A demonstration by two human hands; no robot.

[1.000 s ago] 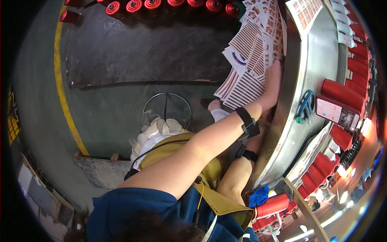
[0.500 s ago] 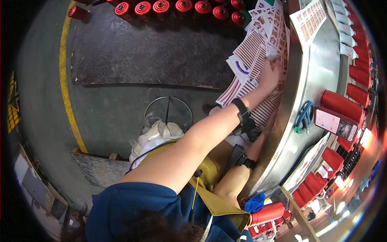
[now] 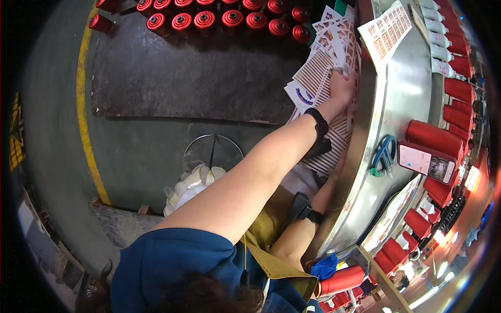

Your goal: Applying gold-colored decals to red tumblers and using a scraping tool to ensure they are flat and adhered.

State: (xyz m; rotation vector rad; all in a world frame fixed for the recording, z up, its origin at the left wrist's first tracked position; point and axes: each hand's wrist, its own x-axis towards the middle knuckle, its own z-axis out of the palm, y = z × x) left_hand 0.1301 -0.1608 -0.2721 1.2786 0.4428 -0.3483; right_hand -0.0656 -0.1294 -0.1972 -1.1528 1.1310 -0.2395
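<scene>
My left arm, with a black wristband, reaches out over a fanned pile of printed sticker sheets [image 3: 319, 70] beside the metal bench. The left hand [image 3: 342, 87] is closed, its fingers curled at the sheets' far part and seeming to pinch them. Brown stripes cover many of the sheets; one white piece carries a blue and red arc. Lower down, my right hand [image 3: 337, 175] lies in shadow along the bench's side, by the near end of the striped sheets. Its fingers are too dark and hidden to make out. A black band with a box sits on that wrist.
The metal bench [image 3: 389, 104] runs along the right, bearing another printed sheet [image 3: 385, 34], blue-green scissors [image 3: 384, 155], a phone [image 3: 427, 161] and red cylinders [image 3: 433, 136]. Rows of red cylinders [image 3: 204, 21] stand on the dark board [image 3: 193, 78]. A metal hoop [image 3: 213, 137] is near my knees.
The whole view has shifted slightly, with the bench and sheets further left in the picture. My left hand has moved a little farther along the sheets; the right stays low by the bench.
</scene>
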